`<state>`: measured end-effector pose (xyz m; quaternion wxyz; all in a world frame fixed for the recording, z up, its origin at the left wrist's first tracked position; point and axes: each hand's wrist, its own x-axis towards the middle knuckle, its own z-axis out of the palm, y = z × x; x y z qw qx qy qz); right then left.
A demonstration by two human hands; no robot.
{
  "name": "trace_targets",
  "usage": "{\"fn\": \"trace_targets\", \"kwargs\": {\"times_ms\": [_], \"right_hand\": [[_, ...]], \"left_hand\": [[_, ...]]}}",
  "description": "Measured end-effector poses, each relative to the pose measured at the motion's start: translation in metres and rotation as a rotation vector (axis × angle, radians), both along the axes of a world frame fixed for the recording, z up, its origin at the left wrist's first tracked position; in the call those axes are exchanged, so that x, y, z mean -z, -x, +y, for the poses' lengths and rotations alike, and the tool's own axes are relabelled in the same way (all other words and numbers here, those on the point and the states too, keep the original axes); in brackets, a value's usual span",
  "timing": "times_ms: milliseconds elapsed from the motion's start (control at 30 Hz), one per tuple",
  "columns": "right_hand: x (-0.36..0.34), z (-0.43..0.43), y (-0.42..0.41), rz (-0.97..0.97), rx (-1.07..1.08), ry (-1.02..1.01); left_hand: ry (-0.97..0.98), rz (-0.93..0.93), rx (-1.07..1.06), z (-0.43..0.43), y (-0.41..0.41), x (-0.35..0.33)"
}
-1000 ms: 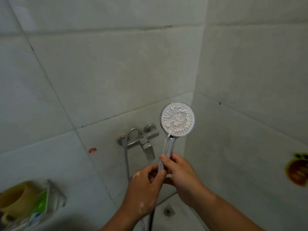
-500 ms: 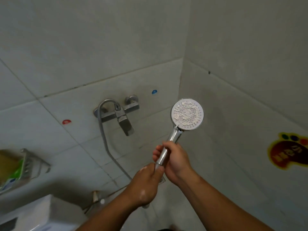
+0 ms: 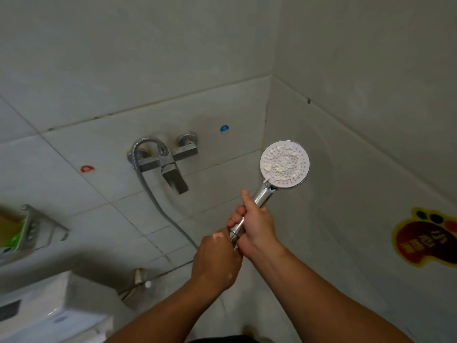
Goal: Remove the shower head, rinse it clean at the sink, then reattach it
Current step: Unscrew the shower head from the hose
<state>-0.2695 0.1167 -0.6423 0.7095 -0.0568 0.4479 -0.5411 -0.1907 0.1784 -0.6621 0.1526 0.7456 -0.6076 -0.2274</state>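
The chrome shower head [image 3: 284, 164] points its round white face at me; whitish residue covers the nozzles. My right hand [image 3: 254, 224] grips its chrome handle, thumb up along the shaft. Just below, my left hand [image 3: 216, 258] is curled round the bottom end of the handle, where the hose joins; the joint itself is hidden by my fingers. The metal hose [image 3: 158, 201] runs from the wall mixer tap [image 3: 168, 159] down behind my left hand.
Red [image 3: 87, 168] and blue [image 3: 224, 128] dots mark the tiled wall beside the tap. A wire shelf [image 3: 32, 226] with packets hangs at left. A white appliance [image 3: 49, 310] sits at bottom left. A foot-shaped sticker [image 3: 430, 240] is on the right wall.
The view has tilted down and right, so the tap now sits higher and left. The shower head has shifted right and tilted; both hands stay on its handle, the left lower.
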Motion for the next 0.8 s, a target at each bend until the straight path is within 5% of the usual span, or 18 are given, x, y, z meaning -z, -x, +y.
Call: {"fn": "trace_targets", "kwargs": {"times_ms": [200,367,467,633,800], "right_hand": [[0.014,0.000,-0.003,0.054,-0.042,0.004],[0.024,0.002,-0.004,-0.034,-0.036,-0.034],[0.025,-0.002,-0.005,-0.040,-0.010,-0.048],[0.035,-0.003,-0.015,-0.050,0.010,-0.147],[0.042,0.002,-0.039,-0.052,-0.019,-0.230]], "left_hand": [[-0.250,0.121,0.036,-0.009,-0.004,-0.003],[-0.589,0.583,0.010,-0.015,-0.025,-0.018],[-0.454,0.775,0.017,-0.006,-0.036,-0.015],[-0.056,0.438,-0.011,0.011,-0.049,-0.009],[-0.125,0.477,0.063,0.013,-0.068,-0.008]]}}
